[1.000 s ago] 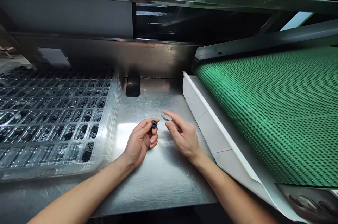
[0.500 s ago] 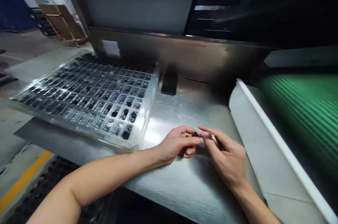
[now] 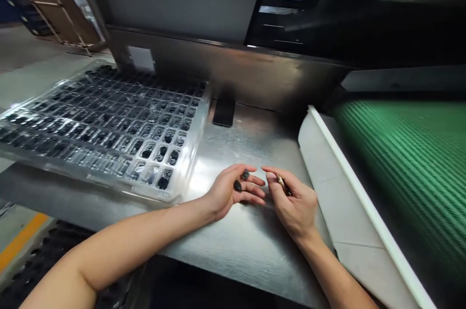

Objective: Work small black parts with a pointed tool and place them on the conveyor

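I am now holding two small black parts [image 3: 241, 180] in my left hand [image 3: 233, 191], fingers loosening since a moment ago, while my right hand [image 3: 293, 200] is pinching a thin tool [image 3: 280, 180] at centre frame.

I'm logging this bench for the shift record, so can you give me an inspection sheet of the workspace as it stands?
Surface: brushed metal bench, glare patches.
Job's things: two small black round parts in the left hand; thin tool in the right hand.
Clutter: clear compartment tray holding black parts; dark phone-like slab at the back.
Grippers: both hands rest on the bench, fingertips close together.
Cables: nothing seen.
Surroundings: green belt with white guard to the right; cardboard boxes far left.
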A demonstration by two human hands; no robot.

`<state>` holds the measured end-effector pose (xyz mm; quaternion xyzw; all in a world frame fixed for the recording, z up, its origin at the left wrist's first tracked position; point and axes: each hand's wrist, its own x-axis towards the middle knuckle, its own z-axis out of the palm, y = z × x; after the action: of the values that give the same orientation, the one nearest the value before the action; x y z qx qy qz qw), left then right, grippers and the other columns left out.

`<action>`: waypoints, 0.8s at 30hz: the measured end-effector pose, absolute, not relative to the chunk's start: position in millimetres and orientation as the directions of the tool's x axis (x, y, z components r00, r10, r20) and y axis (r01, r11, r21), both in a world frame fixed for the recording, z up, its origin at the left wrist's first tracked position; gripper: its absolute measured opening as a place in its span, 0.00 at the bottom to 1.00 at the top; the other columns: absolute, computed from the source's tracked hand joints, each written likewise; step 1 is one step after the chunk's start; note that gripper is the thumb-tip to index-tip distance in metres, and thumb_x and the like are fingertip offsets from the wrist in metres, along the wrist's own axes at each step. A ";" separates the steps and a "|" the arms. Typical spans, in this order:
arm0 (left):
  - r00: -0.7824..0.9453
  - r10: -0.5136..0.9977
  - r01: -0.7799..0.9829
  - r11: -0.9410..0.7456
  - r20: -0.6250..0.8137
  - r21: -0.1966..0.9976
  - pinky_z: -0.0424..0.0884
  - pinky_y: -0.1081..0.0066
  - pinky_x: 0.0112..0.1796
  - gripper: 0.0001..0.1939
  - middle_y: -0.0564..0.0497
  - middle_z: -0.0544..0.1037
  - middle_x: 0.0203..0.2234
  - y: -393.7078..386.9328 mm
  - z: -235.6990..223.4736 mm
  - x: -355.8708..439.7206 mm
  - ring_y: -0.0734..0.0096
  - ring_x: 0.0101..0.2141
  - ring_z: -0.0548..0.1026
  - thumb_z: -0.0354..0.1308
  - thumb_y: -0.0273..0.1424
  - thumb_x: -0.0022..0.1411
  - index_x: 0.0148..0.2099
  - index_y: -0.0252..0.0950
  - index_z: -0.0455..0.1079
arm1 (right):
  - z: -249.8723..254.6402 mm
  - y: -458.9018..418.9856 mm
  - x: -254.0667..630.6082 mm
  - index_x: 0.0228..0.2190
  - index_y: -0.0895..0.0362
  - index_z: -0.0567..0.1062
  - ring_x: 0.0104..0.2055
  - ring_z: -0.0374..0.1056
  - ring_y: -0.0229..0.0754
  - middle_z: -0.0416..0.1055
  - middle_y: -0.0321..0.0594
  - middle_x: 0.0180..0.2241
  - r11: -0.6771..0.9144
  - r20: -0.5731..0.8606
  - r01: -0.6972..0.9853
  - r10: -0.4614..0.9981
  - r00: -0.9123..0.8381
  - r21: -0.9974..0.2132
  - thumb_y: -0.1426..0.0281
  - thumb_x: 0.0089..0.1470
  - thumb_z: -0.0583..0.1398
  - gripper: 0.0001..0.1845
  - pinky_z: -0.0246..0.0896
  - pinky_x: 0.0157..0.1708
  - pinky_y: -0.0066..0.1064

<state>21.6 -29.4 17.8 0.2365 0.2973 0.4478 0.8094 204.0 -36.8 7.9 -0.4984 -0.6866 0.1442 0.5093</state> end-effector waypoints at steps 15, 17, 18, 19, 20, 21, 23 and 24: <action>0.397 0.852 -0.629 0.524 -0.343 0.574 0.78 0.57 0.54 0.30 0.33 0.80 0.56 -32.8 20.4 21.8 0.49 0.54 0.81 0.59 0.55 0.75 0.57 0.31 0.77 | 2.1 -43.5 190.3 0.46 0.55 0.82 0.30 0.77 0.41 0.85 0.40 0.40 0.677 0.580 0.510 0.729 -0.364 -0.531 0.65 0.68 0.69 0.08 0.65 0.30 0.33; 0.392 0.852 -0.634 0.524 -0.348 0.569 0.77 0.55 0.56 0.28 0.33 0.80 0.56 -33.2 20.1 22.5 0.49 0.55 0.80 0.60 0.54 0.75 0.55 0.32 0.77 | -0.3 -43.7 190.0 0.45 0.56 0.82 0.28 0.75 0.40 0.84 0.40 0.39 0.668 0.577 0.531 0.734 -0.357 -0.521 0.67 0.69 0.68 0.06 0.63 0.29 0.33; 0.394 0.852 -0.637 0.523 -0.344 0.566 0.77 0.56 0.56 0.28 0.34 0.81 0.56 -33.1 19.9 22.8 0.50 0.54 0.81 0.60 0.54 0.75 0.55 0.32 0.77 | -0.9 -43.9 190.5 0.45 0.56 0.82 0.28 0.75 0.41 0.85 0.40 0.39 0.664 0.577 0.540 0.737 -0.352 -0.518 0.70 0.68 0.66 0.05 0.63 0.29 0.33; 0.397 0.854 -0.641 0.520 -0.336 0.564 0.77 0.58 0.55 0.27 0.34 0.81 0.55 -33.0 19.6 23.2 0.52 0.53 0.81 0.61 0.53 0.75 0.54 0.32 0.78 | -1.1 -44.0 191.2 0.45 0.56 0.82 0.30 0.77 0.41 0.85 0.41 0.40 0.656 0.576 0.544 0.743 -0.341 -0.524 0.73 0.67 0.64 0.07 0.65 0.30 0.33; 0.399 0.857 -0.646 0.515 -0.327 0.563 0.78 0.60 0.54 0.26 0.35 0.82 0.53 -32.7 19.3 23.5 0.55 0.51 0.82 0.61 0.52 0.75 0.53 0.31 0.78 | -0.8 -44.1 192.0 0.45 0.56 0.82 0.33 0.79 0.42 0.85 0.41 0.42 0.642 0.569 0.539 0.756 -0.323 -0.546 0.76 0.64 0.62 0.10 0.67 0.33 0.33; 0.398 0.862 -0.655 0.507 -0.315 0.560 0.78 0.63 0.52 0.25 0.36 0.82 0.51 -32.4 18.9 23.8 0.58 0.48 0.82 0.61 0.51 0.75 0.52 0.31 0.78 | 0.0 -44.1 192.9 0.46 0.56 0.82 0.36 0.80 0.43 0.85 0.41 0.43 0.618 0.555 0.526 0.777 -0.296 -0.584 0.77 0.63 0.60 0.14 0.69 0.36 0.33; 0.390 0.874 -0.677 0.486 -0.290 0.553 0.78 0.66 0.50 0.23 0.38 0.83 0.46 -31.7 18.3 24.6 0.62 0.44 0.82 0.63 0.48 0.75 0.51 0.31 0.78 | 3.0 -43.6 194.5 0.48 0.55 0.82 0.42 0.81 0.44 0.85 0.41 0.46 0.543 0.502 0.493 0.835 -0.226 -0.680 0.78 0.62 0.59 0.16 0.72 0.41 0.33; 0.388 0.879 -0.689 0.477 -0.279 0.546 0.78 0.66 0.50 0.21 0.39 0.82 0.45 -31.5 18.0 25.0 0.63 0.43 0.82 0.63 0.47 0.75 0.51 0.31 0.79 | 4.8 -43.2 195.3 0.48 0.55 0.82 0.43 0.81 0.45 0.85 0.41 0.46 0.498 0.468 0.485 0.863 -0.191 -0.719 0.76 0.64 0.59 0.16 0.72 0.42 0.32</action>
<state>25.0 -31.5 18.0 0.1734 0.2736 0.4810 0.8147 195.3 -43.2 4.8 -0.4540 -0.7419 0.2121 0.4455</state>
